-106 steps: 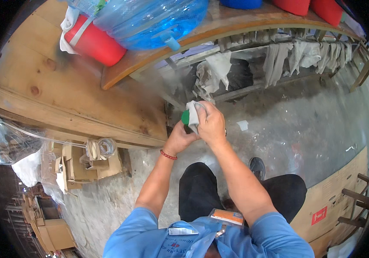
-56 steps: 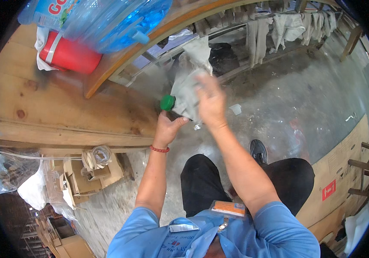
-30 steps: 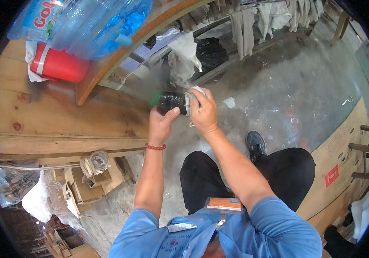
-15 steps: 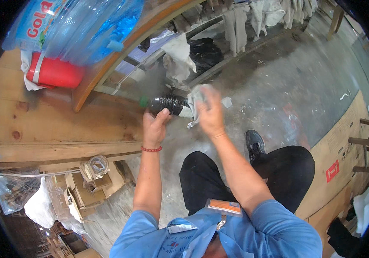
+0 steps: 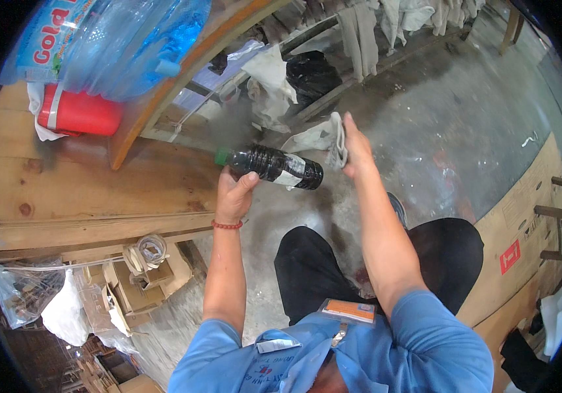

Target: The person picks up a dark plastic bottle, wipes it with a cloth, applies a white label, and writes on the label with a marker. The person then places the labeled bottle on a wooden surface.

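My left hand (image 5: 235,196) grips a dark plastic bottle (image 5: 269,165) near its green cap (image 5: 222,156). The bottle lies nearly level, its base pointing right, with a torn white label on its side. My right hand (image 5: 357,149) is to the right of the bottle's base and apart from it. A crumpled whitish-grey cloth (image 5: 320,139) hangs from the palm side of that hand, its loose end reaching left above the bottle. The fingers of my right hand point upward, pressed along the cloth.
On the left, a wooden table (image 5: 97,190) bears a red container (image 5: 81,112) and blue clear plastic bottles (image 5: 123,52). Cut cardboard (image 5: 143,288) and a tape roll (image 5: 151,249) lie below it. Grey cloths (image 5: 359,42) hang over a rack behind a black bag (image 5: 312,78).
My right hand has moved right, drawing the cloth off the bottle, so the bottle's base now shows. My left hand still holds the bottle in about the same place.
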`<state>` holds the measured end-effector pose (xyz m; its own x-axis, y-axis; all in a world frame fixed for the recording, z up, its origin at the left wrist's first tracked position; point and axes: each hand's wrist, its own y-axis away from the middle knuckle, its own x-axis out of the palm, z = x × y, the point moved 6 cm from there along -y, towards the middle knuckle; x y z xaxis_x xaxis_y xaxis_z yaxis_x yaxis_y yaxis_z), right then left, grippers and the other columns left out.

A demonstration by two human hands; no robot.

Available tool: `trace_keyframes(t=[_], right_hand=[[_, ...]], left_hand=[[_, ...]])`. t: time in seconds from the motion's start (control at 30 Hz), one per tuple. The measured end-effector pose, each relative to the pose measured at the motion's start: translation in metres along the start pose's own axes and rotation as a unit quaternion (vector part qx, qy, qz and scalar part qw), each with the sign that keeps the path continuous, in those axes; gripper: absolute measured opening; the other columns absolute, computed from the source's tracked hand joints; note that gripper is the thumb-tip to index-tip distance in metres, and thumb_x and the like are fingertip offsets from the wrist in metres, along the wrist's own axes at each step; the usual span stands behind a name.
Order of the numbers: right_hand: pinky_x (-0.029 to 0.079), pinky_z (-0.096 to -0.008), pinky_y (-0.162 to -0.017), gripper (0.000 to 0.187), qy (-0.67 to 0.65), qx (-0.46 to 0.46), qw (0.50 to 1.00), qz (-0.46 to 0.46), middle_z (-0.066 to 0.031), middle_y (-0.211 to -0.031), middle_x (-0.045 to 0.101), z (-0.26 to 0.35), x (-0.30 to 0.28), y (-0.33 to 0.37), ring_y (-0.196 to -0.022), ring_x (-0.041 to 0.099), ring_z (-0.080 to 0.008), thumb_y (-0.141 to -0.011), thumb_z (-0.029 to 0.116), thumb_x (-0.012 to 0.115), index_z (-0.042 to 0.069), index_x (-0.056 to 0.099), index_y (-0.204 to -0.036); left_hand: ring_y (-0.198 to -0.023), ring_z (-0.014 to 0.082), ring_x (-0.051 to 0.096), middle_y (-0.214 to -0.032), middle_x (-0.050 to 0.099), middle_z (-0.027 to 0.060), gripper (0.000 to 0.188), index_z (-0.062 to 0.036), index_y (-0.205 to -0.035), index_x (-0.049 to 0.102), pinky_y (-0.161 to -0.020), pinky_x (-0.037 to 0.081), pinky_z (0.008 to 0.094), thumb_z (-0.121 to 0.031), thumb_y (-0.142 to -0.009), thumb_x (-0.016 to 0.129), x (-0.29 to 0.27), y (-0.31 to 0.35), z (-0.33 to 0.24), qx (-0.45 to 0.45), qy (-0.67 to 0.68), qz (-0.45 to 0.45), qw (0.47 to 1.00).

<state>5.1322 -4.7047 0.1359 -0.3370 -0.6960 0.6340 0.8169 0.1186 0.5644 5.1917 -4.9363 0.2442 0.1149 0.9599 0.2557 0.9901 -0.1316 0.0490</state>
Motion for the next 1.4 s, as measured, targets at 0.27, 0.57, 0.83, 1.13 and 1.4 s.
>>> trace_keyframes(t=[0.27, 0.57, 0.83, 1.13, 1.4], right_hand=[[0.036, -0.0385, -0.111, 0.067, 0.403, -0.354, 0.831, 0.147, -0.0191, -0.144, 0.046, -0.001, 0.021, 0.066, -0.132, 0.046, -0.0325, -0.088, 0.021, 0.068, 0.008, 0.038, -0.146], [0.047, -0.0346, -0.092, 0.035, 0.359, -0.196, 0.908, 0.091, -0.0163, -0.110, 0.069, -0.007, 0.028, 0.032, -0.104, 0.064, -0.0278, -0.087, 0.031, 0.068, 0.003, 0.068, -0.108], [0.052, -0.0345, -0.085, 0.035, 0.319, 0.004, 0.918, 0.237, -0.0105, -0.108, 0.070, -0.024, 0.003, -0.021, -0.100, 0.064, -0.0218, -0.088, 0.030, 0.069, 0.003, 0.068, -0.111], [0.055, -0.0345, -0.083, 0.032, -0.064, 0.006, 0.987, 0.149, -0.0108, -0.101, 0.069, 0.030, -0.016, 0.000, -0.088, 0.068, -0.0201, -0.093, 0.025, 0.057, 0.002, 0.061, -0.114], [0.053, -0.0302, -0.087, 0.032, 0.004, -0.059, 0.974, 0.219, -0.0089, -0.111, 0.067, 0.053, 0.006, 0.020, -0.098, 0.065, -0.0158, -0.094, 0.018, 0.055, 0.003, 0.057, -0.122]], left_hand=[[-0.105, 0.0227, 0.065, -0.116, 0.064, 0.0091, 0.047, -0.0019, -0.126, 0.051, -0.091, 0.055, 0.0397, -0.017, -0.087, 0.074, 0.008, -0.012, -0.004, 0.012, 0.062, -0.034, 0.997], [-0.107, 0.0229, 0.064, -0.119, 0.062, 0.0091, 0.057, -0.0016, -0.128, 0.049, -0.093, 0.053, 0.0397, -0.018, -0.082, 0.079, 0.022, -0.009, 0.008, -0.051, -0.012, -0.027, 0.998], [-0.127, 0.0284, 0.051, -0.136, 0.050, 0.0150, 0.087, -0.0013, -0.138, 0.043, -0.105, 0.044, 0.0443, -0.019, -0.067, 0.090, 0.050, -0.005, -0.018, -0.037, -0.060, 0.114, 0.991], [-0.134, 0.0332, 0.046, -0.138, 0.051, 0.0183, 0.075, -0.0033, -0.133, 0.047, -0.111, 0.036, 0.0463, -0.008, -0.069, 0.085, 0.070, 0.035, -0.079, 0.100, -0.321, 0.193, 0.922], [-0.126, 0.0375, 0.050, -0.134, 0.057, 0.0155, 0.074, -0.0084, -0.130, 0.051, -0.108, 0.037, 0.0484, -0.011, -0.065, 0.086, 0.083, 0.040, -0.077, 0.187, -0.474, 0.209, 0.835]])
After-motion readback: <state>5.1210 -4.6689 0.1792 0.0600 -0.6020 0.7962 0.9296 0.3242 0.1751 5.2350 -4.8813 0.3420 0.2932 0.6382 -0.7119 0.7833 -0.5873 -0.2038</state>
